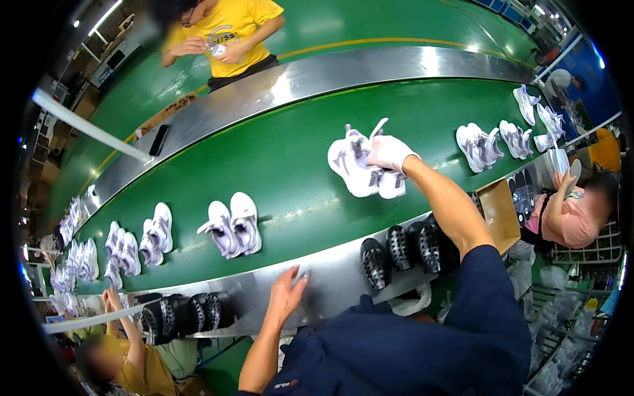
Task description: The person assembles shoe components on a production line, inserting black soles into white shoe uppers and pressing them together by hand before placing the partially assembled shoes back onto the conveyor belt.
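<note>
My right hand (391,153), in a pale glove, is closed on a pair of white and grey sneakers (349,162) over the middle of the green belt (290,158). The hand covers part of the shoes, so whether it grips one or both I cannot tell. My left hand (288,295) is bare and holds nothing, its thumb and fingers apart above the near metal edge (330,277). Just beyond it on the belt lies another sneaker pair (235,228). Between my arms, black studded shoe-shaped blocks (399,247) stand on the metal edge.
More white sneakers (479,146) sit along the belt to the right and sneakers (157,234) to the left. A cardboard box (498,214) is beside my right arm. Across the belt stands a person in yellow (241,33); others work at both ends. A phone-like black object (159,140) rests on the far edge.
</note>
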A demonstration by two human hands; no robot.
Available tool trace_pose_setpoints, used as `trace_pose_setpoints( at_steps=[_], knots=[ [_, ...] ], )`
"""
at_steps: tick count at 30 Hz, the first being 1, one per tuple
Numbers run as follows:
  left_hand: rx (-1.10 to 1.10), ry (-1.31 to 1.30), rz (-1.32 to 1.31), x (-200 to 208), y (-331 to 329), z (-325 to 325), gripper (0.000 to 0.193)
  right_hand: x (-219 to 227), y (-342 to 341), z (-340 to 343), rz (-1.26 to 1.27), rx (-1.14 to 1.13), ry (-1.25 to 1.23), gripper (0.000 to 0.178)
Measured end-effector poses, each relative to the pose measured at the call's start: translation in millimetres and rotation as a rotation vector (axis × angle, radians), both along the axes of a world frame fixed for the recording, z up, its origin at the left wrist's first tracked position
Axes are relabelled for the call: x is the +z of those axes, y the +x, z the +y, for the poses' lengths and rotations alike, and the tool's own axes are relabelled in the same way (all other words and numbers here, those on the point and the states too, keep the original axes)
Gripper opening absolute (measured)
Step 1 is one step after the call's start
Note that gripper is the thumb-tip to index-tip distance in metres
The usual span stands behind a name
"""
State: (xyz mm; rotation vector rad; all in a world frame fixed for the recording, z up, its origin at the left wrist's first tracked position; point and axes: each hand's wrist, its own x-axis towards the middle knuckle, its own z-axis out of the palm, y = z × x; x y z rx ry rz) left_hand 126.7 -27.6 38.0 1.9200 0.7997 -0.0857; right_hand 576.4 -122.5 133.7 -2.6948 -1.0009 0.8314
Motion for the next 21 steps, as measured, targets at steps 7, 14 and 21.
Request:
trace_pose_setpoints(
  at_steps=[7, 14, 21],
  knots=[
    [0.161, -0.046, -0.411, 43.3, 40.5, 26.9, 0.072, 22.2, -207.6, 17.9, 0.008, 0.106, 0.137, 0.029],
    [0.167, -0.445, -0.301, 11.9, -58.2, 25.7, 0.096, -72.7, -373.2, -7.7, 0.07, 0.05, 0.071, 0.025],
    [0.136, 0.346, -0.198, 9.8, -117.5, 42.9, 0.067, -52.1, -394.6, -114.5, -0.444, -0.368, 0.364, 0.042]
  ],
)
